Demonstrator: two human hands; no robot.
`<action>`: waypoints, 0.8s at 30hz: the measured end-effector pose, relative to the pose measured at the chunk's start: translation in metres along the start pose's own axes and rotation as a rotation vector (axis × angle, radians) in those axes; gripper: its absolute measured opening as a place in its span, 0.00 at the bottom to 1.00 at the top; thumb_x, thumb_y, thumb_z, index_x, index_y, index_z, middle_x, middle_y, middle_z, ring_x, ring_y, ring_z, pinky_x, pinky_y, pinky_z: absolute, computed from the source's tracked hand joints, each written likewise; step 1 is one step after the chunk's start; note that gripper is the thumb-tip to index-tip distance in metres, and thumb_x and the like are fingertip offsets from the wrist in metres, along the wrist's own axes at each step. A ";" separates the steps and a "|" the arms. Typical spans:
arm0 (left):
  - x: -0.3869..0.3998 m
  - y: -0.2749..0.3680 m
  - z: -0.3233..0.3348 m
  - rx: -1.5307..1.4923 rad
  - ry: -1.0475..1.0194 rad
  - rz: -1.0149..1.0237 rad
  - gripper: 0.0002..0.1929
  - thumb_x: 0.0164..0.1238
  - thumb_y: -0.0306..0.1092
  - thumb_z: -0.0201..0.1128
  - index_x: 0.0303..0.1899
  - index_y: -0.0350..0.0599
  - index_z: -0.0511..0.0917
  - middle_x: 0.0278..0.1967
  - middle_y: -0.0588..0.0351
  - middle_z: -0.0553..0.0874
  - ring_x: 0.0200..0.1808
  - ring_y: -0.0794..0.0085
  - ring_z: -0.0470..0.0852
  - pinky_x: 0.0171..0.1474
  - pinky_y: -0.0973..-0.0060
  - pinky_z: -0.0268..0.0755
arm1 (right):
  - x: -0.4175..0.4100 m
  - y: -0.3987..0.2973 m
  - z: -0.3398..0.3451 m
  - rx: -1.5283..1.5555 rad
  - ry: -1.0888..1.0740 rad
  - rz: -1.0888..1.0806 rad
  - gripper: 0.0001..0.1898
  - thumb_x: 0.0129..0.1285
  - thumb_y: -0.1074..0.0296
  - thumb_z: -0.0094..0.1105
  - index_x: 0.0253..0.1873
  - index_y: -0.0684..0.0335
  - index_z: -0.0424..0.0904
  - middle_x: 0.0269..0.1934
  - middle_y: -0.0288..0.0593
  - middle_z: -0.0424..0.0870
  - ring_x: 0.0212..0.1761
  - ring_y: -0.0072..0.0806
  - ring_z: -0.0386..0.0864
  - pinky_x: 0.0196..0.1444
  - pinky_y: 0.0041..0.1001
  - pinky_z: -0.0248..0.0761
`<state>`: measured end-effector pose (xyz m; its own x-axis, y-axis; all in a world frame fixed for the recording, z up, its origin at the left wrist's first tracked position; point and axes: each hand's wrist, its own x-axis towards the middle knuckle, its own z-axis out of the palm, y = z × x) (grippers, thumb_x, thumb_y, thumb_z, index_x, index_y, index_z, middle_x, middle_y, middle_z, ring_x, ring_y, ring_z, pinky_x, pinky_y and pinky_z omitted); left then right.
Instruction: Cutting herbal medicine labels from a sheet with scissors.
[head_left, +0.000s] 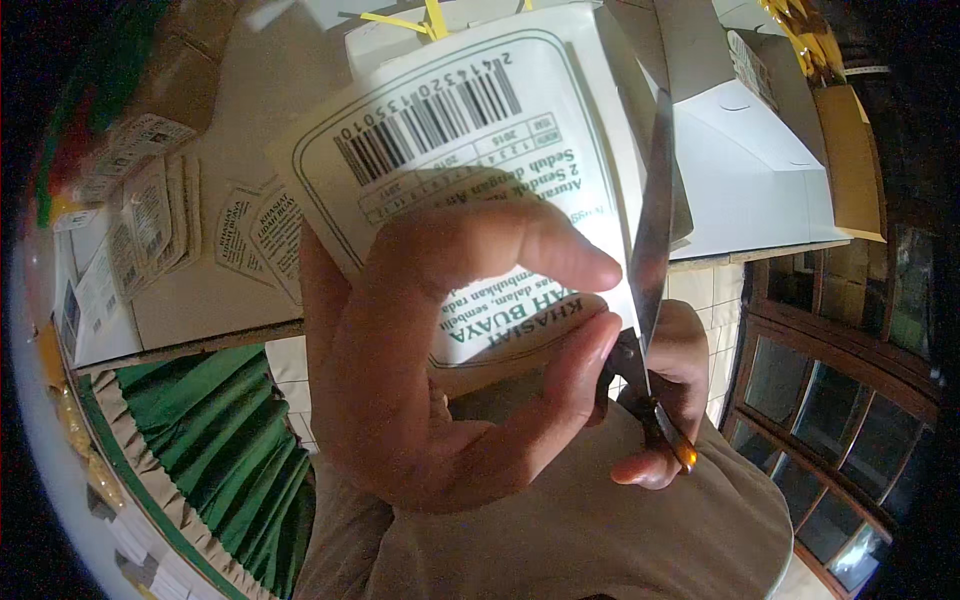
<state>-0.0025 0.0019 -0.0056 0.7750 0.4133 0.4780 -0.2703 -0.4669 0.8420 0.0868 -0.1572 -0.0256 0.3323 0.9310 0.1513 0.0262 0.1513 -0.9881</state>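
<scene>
My left hand (405, 322) pinches a printed paper label (442, 112) near its right edge, between thumb and finger. The label faces me upside down and bears a barcode, a date grid and green writing inside a rounded border. My right hand (679, 352) grips a pair of scissors (651, 262) with a dark pivot and an orange-brown handle. The blades point away from me, up along the label's right edge, with its lower part close to the pivot. Part of my right hand is hidden behind the scissors and the label.
On the table (251, 105), a stack of labels (161, 217) and two loose labels (247, 232) lie to the left. A yellow strip (435, 19) is beyond. White boxes (757, 187) stand at right, beside brown cardboard (851, 165). Green pleated cloth (210, 442) hangs below left.
</scene>
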 end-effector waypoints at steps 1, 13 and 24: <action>0.001 0.001 -0.001 0.001 0.002 0.000 0.14 0.38 0.22 0.56 0.32 0.42 0.65 0.31 0.51 0.72 0.33 0.75 0.70 0.37 0.79 0.62 | 0.001 -0.002 -0.001 0.000 -0.002 0.000 0.26 0.33 0.57 0.71 0.35 0.71 0.73 0.23 0.45 0.74 0.21 0.34 0.75 0.24 0.24 0.65; 0.000 -0.001 -0.002 0.005 -0.005 0.034 0.14 0.39 0.22 0.57 0.31 0.42 0.65 0.29 0.53 0.71 0.32 0.75 0.70 0.37 0.80 0.61 | 0.002 0.001 -0.004 -0.038 -0.034 -0.027 0.23 0.32 0.60 0.71 0.32 0.68 0.73 0.20 0.43 0.72 0.19 0.35 0.73 0.22 0.25 0.64; 0.002 0.001 -0.005 0.075 -0.051 0.030 0.14 0.39 0.22 0.56 0.32 0.42 0.65 0.30 0.52 0.72 0.32 0.75 0.71 0.36 0.80 0.62 | -0.001 0.000 -0.005 -0.083 -0.028 -0.006 0.21 0.32 0.63 0.70 0.32 0.68 0.74 0.22 0.47 0.74 0.22 0.40 0.76 0.24 0.26 0.67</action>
<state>-0.0040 0.0059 -0.0021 0.7960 0.3587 0.4877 -0.2519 -0.5362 0.8056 0.0913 -0.1600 -0.0262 0.3050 0.9394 0.1566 0.1063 0.1298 -0.9858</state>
